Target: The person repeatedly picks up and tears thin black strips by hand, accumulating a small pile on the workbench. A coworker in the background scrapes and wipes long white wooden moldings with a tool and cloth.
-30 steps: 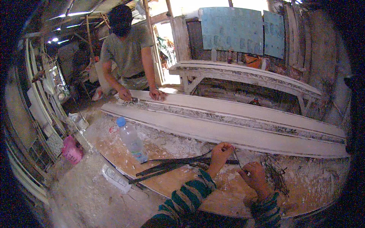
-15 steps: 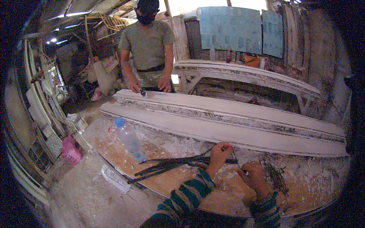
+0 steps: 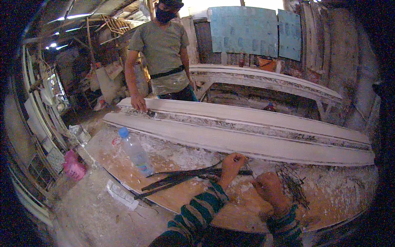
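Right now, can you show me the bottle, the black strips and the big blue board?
Bottle (image 3: 137, 155): head view, on its clear body below the blue cap.
Black strips (image 3: 176, 179): head view, on the bundle left of the hands.
Big blue board (image 3: 243, 31): head view, on its middle.

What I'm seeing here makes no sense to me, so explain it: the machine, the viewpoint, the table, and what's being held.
There is no machine: the two bare hands in front belong to the person wearing the camera. It sits on their head, looking down; its fisheye lens bends straight edges.

On the worktable are a clear plastic bottle with a blue cap, black strips and a tangle of thin dark strands. Two long whitish boards run across its far side.

The left hand is curled in front of the strips, the right hand beside the tangle. Anything pinched is too small to make out.

A co-worker's hand is at the boards' left end.
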The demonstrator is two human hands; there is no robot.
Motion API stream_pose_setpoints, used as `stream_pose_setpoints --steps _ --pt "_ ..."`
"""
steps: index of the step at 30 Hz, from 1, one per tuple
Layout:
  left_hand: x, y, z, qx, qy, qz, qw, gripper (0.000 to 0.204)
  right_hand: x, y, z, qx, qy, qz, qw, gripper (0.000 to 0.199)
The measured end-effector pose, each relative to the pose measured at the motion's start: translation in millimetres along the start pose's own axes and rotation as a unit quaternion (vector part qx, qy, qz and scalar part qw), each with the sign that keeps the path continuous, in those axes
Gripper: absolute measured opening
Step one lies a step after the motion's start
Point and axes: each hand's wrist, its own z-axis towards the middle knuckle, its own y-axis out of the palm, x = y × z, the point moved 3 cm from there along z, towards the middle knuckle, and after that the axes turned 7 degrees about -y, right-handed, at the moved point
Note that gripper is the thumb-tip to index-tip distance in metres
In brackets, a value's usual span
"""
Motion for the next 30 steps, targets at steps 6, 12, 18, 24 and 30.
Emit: stream_pose_setpoints --steps 6,12,18,24,30 --pt "7.9 -2.0 -2.2 -0.047 -0.012 -0.047 0.998 0.018 -5.3 4.5 2.0 0.009 0.013 -0.003 1.000 0.022" --pt "11.6 0.4 -2.0 -0.040 -0.048 -0.004 0.998 0.017 -2.5 5.2 -1.0 -0.085 0.031 -0.033 0.995 0.024" --pt "15.6 -2.3 -7.3 -0.021 0.065 -0.029 0.997 0.019 12.3 -1.4 -10.4 -0.028 0.041 0.032 0.998 0.018" --pt "14.5 4.8 -12.9 -0.079 0.068 -0.064 0.993 0.016 61.4 -18.4 -19.6 0.182 0.110 -0.014 0.977 0.014" --pt "24.9 47.5 -55.4 -0.275 0.097 0.003 0.956 0.016 100.7 -30.1 -33.8 0.272 0.269 0.145 0.912 0.029"
